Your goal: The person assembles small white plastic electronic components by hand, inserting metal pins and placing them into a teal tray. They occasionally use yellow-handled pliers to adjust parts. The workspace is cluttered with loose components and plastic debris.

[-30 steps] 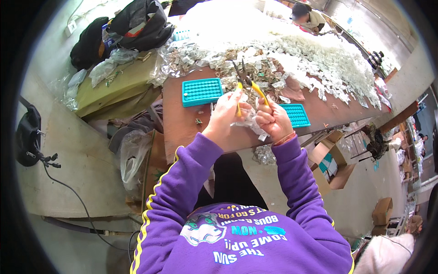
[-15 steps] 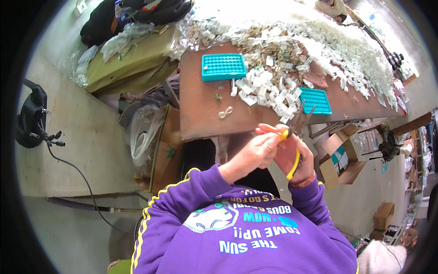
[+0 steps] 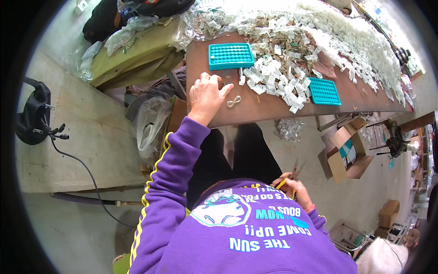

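My left hand is over the near left part of the brown table. Its fingers are bent and its thumb stands apart, beside a small dark bundle partly hidden by the hand. A pale looped cord lies just right of the thumb. Low by my lap, my right hand is closed round the yellow handles of a pair of scissors, whose blades are blurred. Beyond the left hand sits a stack of teal trays with dimpled tops. White plastic pieces are heaped to its right.
Another teal tray lies at the table's right front. A large pile of clear-white pieces covers the far side. An open cardboard box and a plastic bag are on the floor; a crumpled bag hangs at left.
My hands have parted. The left has moved forward and left onto the table beside the small bundle; the right has dropped toward my lap with the scissors.
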The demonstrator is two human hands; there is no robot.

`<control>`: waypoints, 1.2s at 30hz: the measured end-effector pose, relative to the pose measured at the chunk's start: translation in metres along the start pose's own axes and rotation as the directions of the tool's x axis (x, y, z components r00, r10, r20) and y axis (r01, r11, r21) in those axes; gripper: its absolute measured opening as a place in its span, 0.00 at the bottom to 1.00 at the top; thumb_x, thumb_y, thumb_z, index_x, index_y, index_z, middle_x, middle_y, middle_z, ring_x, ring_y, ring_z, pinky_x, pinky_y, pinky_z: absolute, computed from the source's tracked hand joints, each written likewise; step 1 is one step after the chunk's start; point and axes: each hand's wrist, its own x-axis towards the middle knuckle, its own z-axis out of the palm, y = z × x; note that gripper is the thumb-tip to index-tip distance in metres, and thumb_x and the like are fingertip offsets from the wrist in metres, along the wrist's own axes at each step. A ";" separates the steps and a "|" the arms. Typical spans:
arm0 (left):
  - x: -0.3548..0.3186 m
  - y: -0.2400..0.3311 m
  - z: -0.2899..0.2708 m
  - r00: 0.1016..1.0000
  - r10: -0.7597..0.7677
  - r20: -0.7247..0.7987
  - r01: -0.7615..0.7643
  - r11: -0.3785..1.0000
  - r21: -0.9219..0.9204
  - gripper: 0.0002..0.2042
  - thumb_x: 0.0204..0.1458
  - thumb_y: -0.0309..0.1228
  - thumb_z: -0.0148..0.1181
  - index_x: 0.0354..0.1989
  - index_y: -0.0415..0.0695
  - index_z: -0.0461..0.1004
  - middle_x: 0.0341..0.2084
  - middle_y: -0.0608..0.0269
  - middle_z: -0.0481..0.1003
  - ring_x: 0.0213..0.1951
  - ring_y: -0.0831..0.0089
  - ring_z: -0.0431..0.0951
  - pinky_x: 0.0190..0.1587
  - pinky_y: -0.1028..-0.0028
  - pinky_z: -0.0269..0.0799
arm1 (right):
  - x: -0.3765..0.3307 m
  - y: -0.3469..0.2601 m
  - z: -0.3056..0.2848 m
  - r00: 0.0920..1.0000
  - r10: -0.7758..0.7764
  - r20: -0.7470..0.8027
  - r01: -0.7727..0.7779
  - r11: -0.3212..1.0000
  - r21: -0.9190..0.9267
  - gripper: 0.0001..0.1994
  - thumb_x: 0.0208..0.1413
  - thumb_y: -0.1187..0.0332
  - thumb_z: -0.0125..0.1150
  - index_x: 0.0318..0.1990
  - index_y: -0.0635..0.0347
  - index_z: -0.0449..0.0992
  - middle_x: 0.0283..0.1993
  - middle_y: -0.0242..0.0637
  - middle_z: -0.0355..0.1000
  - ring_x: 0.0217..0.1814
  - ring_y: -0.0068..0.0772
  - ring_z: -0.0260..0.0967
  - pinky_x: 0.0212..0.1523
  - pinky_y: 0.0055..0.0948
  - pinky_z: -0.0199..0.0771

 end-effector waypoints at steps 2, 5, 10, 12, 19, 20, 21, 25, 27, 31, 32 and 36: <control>0.001 0.001 0.007 0.998 -0.015 0.054 0.016 1.000 -0.005 0.17 0.46 0.46 0.65 0.35 0.45 0.76 0.36 0.56 0.72 0.42 0.58 0.75 0.42 0.62 0.72 | -0.003 0.013 0.001 0.999 -0.050 -0.010 0.050 0.998 -0.038 0.21 0.56 0.66 0.55 0.55 0.64 0.62 0.48 0.48 0.71 0.51 0.38 0.70 0.54 0.34 0.71; 0.001 0.002 0.012 0.999 -0.009 0.045 0.015 0.991 -0.134 0.14 0.43 0.41 0.69 0.31 0.47 0.76 0.35 0.58 0.71 0.41 0.58 0.74 0.42 0.62 0.72 | -0.006 0.019 0.002 1.000 -0.026 -0.007 0.024 0.983 -0.181 0.22 0.55 0.66 0.56 0.55 0.64 0.63 0.48 0.46 0.71 0.51 0.35 0.70 0.54 0.32 0.69; 0.002 0.000 0.011 0.974 -0.112 0.197 0.218 0.708 -0.672 0.08 0.47 0.29 0.66 0.30 0.41 0.73 0.34 0.60 0.77 0.37 0.72 0.78 0.37 0.74 0.72 | 0.001 0.004 0.007 1.000 0.014 -0.014 -0.017 0.970 -0.242 0.20 0.52 0.67 0.59 0.52 0.63 0.65 0.44 0.40 0.70 0.47 0.31 0.69 0.51 0.30 0.70; -0.001 0.002 0.000 0.938 -0.074 0.339 0.344 0.339 -0.876 0.08 0.50 0.26 0.65 0.34 0.40 0.72 0.36 0.60 0.77 0.39 0.76 0.78 0.40 0.78 0.73 | 0.007 -0.009 0.019 0.994 -0.109 -0.027 0.104 0.987 -0.124 0.18 0.53 0.67 0.56 0.50 0.61 0.66 0.38 0.36 0.69 0.41 0.30 0.69 0.45 0.28 0.70; -0.050 0.056 -0.036 0.886 0.170 0.432 0.464 -0.294 -0.835 0.12 0.56 0.26 0.59 0.48 0.38 0.73 0.36 0.59 0.78 0.42 0.70 0.79 0.46 0.75 0.75 | 0.039 -0.072 0.084 0.836 -0.514 0.195 0.502 0.570 -0.651 0.18 0.52 0.70 0.63 0.52 0.59 0.72 0.33 0.26 0.63 0.34 0.16 0.59 0.37 0.19 0.63; -0.057 0.063 -0.037 0.873 0.168 0.457 0.487 -0.302 -0.820 0.14 0.57 0.26 0.57 0.50 0.38 0.72 0.36 0.59 0.78 0.43 0.68 0.79 0.47 0.74 0.75 | 0.040 -0.074 0.091 0.808 -0.543 0.227 0.531 0.506 -0.680 0.18 0.52 0.70 0.63 0.51 0.59 0.72 0.34 0.28 0.66 0.35 0.18 0.61 0.39 0.20 0.64; -0.063 0.067 -0.039 0.865 0.152 0.477 0.500 -0.316 -0.806 0.12 0.56 0.27 0.59 0.47 0.38 0.74 0.36 0.59 0.78 0.41 0.72 0.79 0.46 0.76 0.73 | 0.041 -0.077 0.098 0.815 -0.546 0.197 0.512 0.517 -0.686 0.19 0.51 0.70 0.63 0.51 0.60 0.72 0.37 0.30 0.68 0.37 0.20 0.63 0.40 0.21 0.65; -0.073 0.078 -0.036 0.879 0.069 0.473 0.469 -0.312 -0.826 0.11 0.55 0.27 0.60 0.45 0.38 0.75 0.38 0.60 0.78 0.42 0.73 0.78 0.47 0.75 0.72 | 0.040 -0.075 0.107 0.809 -0.561 0.179 0.476 0.445 -0.759 0.20 0.50 0.71 0.64 0.51 0.63 0.72 0.45 0.39 0.73 0.44 0.29 0.70 0.47 0.26 0.69; -0.073 0.080 -0.032 0.888 0.066 0.456 0.449 -0.340 -0.826 0.10 0.56 0.27 0.59 0.46 0.38 0.74 0.39 0.59 0.78 0.43 0.72 0.78 0.49 0.74 0.73 | 0.039 -0.073 0.106 0.811 -0.561 0.166 0.453 0.422 -0.785 0.20 0.49 0.72 0.64 0.51 0.65 0.72 0.47 0.42 0.73 0.46 0.32 0.72 0.48 0.28 0.70; -0.076 0.080 -0.027 0.869 0.081 0.489 0.486 -0.331 -0.809 0.10 0.56 0.27 0.58 0.45 0.38 0.74 0.40 0.59 0.77 0.44 0.73 0.77 0.51 0.73 0.72 | 0.036 -0.072 0.103 0.809 -0.564 0.166 0.451 0.416 -0.789 0.19 0.49 0.72 0.64 0.51 0.65 0.72 0.45 0.43 0.74 0.45 0.32 0.72 0.48 0.27 0.70; -0.077 0.080 -0.026 0.872 0.084 0.482 0.481 -0.326 -0.814 0.10 0.56 0.27 0.58 0.45 0.38 0.74 0.39 0.59 0.77 0.44 0.73 0.77 0.51 0.73 0.72 | 0.036 -0.072 0.102 0.810 -0.562 0.167 0.449 0.411 -0.793 0.19 0.49 0.72 0.64 0.51 0.65 0.72 0.45 0.43 0.74 0.44 0.32 0.72 0.47 0.27 0.70; -0.078 0.080 -0.026 0.879 0.084 0.470 0.472 -0.295 -0.830 0.10 0.57 0.27 0.58 0.45 0.38 0.74 0.39 0.58 0.77 0.43 0.72 0.77 0.50 0.73 0.72 | 0.034 -0.072 0.102 0.805 -0.563 0.186 0.456 0.388 -0.801 0.19 0.50 0.72 0.64 0.50 0.65 0.72 0.44 0.42 0.74 0.43 0.31 0.72 0.46 0.27 0.70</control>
